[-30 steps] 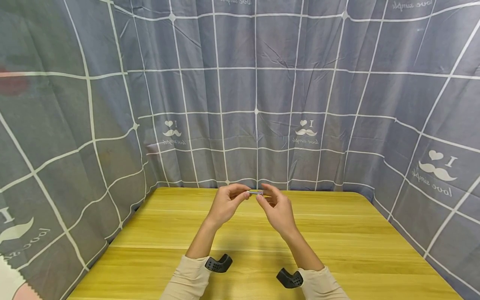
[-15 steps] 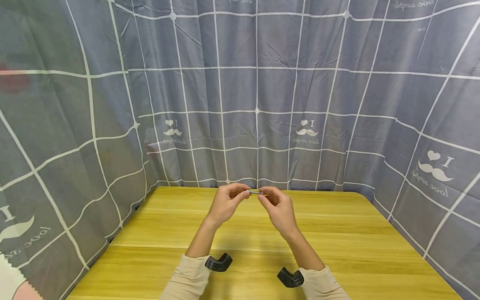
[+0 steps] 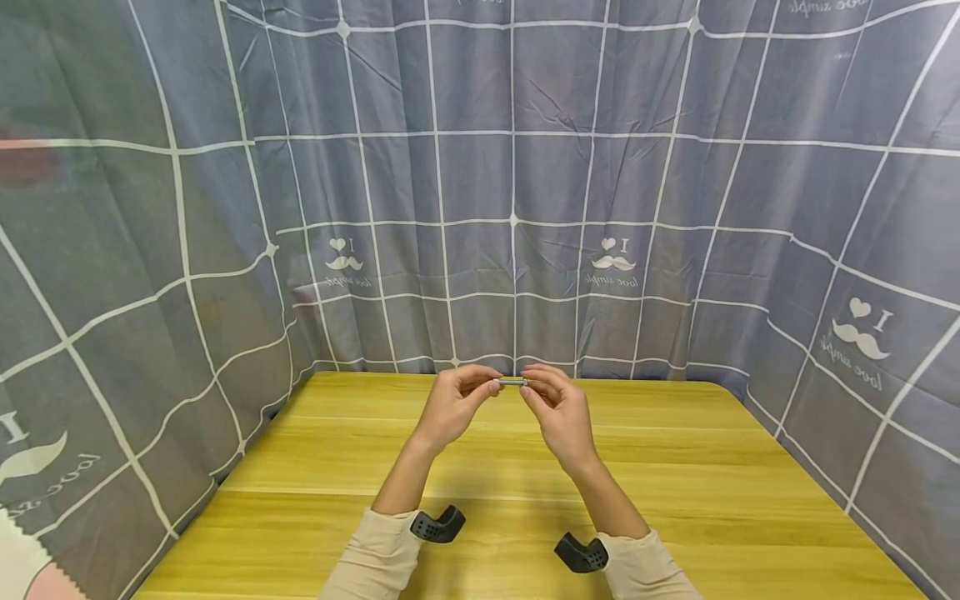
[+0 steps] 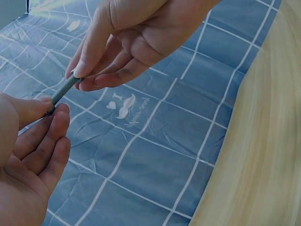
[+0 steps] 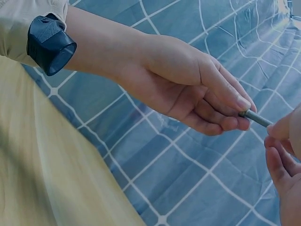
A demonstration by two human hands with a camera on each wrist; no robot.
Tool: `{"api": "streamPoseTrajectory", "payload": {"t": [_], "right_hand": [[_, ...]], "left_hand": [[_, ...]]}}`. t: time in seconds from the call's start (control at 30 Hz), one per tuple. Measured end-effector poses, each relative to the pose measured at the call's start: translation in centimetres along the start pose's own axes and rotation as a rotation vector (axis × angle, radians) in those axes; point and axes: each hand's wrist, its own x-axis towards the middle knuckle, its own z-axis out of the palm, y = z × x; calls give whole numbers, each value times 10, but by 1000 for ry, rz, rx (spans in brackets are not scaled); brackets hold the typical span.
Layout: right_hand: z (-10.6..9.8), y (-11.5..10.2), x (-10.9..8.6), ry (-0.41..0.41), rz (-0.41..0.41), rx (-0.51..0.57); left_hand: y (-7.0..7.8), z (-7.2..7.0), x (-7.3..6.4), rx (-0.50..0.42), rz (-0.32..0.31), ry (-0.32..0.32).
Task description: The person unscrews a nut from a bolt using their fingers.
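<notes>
A grey metal bolt [image 3: 512,382] with a threaded shank is held level above the far part of the table, between both hands. My left hand [image 3: 452,407] pinches its left end between thumb and fingers, covering most of that end. At the other end a small wider piece, which looks like a nut [image 4: 78,79], shows between the thumb and fingers of my right hand [image 3: 562,417]. The fingertips hide most of this piece. In the left wrist view the bare thread lies between the two hands. The right wrist view shows the bolt [image 5: 257,118] slanting from one hand to the other.
The wooden table [image 3: 510,483] extends under both arms. A grey curtain [image 3: 480,183] with white grid lines surrounds it at the back and sides. Each wrist wears a black camera mount [image 3: 438,526]. Something pale and pink [image 3: 37,558] shows at the lower left corner.
My right hand's thumb and fingers have moved at the bolt's right end, closing in and then shifting slightly right. The bolt now lies more level; my left hand has stayed nearly still.
</notes>
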Motion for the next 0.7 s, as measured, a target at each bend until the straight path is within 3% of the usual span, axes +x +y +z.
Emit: {"api": "streamPoseTrajectory", "payload": {"t": [0.1,0.33,0.7], "right_hand": [[0,0,0,1,-6,17],[0,0,1,25,16,30],[-2,1,1,5,106,-52]], "left_hand": [[6,0,0,4,-1,-1],[36,-1,-5,3,23,-19],[32,-3,-5,-4,6,-11]]}}
